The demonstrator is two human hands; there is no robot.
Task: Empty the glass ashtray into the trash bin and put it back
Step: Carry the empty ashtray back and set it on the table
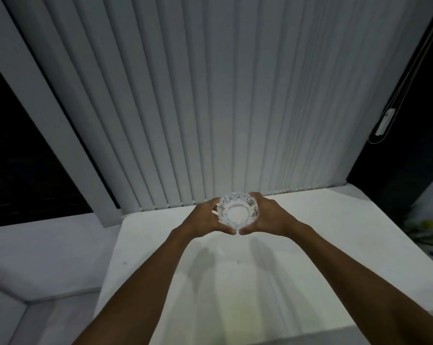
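Note:
A round cut-glass ashtray (237,210) sits or hovers over the far part of a white ledge (322,235), close to the blinds. Its bowl looks bare, with nothing visible inside. My left hand (206,217) cups its left side and my right hand (270,215) cups its right side, thumbs almost meeting in front of it. Whether the ashtray rests on the ledge I cannot tell. No trash bin is in view.
White vertical blinds (210,108) hang right behind the ashtray, with a cord and its weight (386,122) at the right. Dark window panes flank them. A lower white surface (48,250) lies left of the ledge. Something greenish and blurred (427,227) lies at the right edge.

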